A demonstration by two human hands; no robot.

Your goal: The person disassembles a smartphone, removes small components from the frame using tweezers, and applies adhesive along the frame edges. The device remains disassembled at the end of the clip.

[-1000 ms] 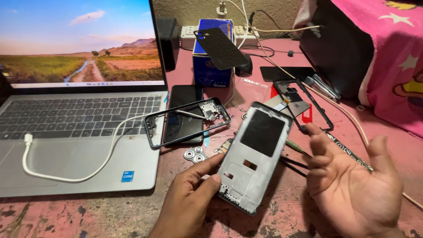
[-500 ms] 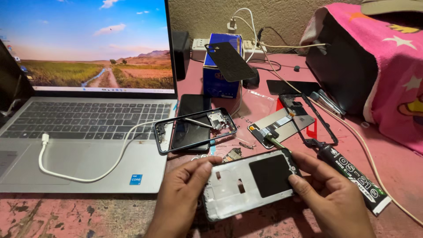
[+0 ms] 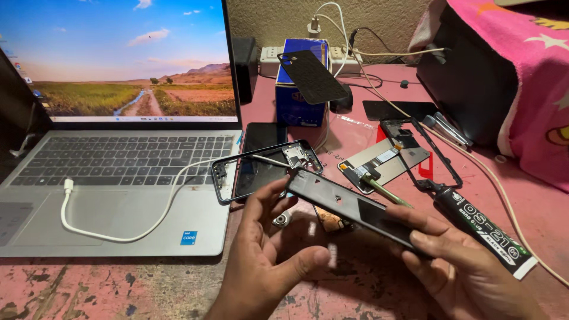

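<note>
Phone frame (image 3: 355,208): dark, flat, held edge-on and tilted above the pink table (image 3: 367,278), in front of the laptop's right corner.

Left hand (image 3: 269,261): half-curled, fingertips on the near-laptop end of the phone frame, thumb stretched out below it.

Right hand (image 3: 462,266): fingers wrapped loosely about the far end of the phone frame, gripping it from beneath and at the edge.

Laptop (image 3: 118,172): open, silver, screen showing a landscape; a white cable (image 3: 118,228) loops over its palm rest.

Second frame (image 3: 267,169): an empty phone shell lying just right of the laptop, partly on its corner, over a black phone (image 3: 264,135).

Glue tube (image 3: 483,228): black with white print, lying well right of the laptop, just beyond the right hand.

Blue box (image 3: 299,101): upright behind the second frame, right of the laptop screen; a black back cover (image 3: 311,74) leans on it.

Power strip (image 3: 338,56): white, at the wall behind the blue box, right of the laptop screen, with plugs and cables in it.

Pink cloth (image 3: 521,71): draped over a dark object, far right of the laptop.
</note>
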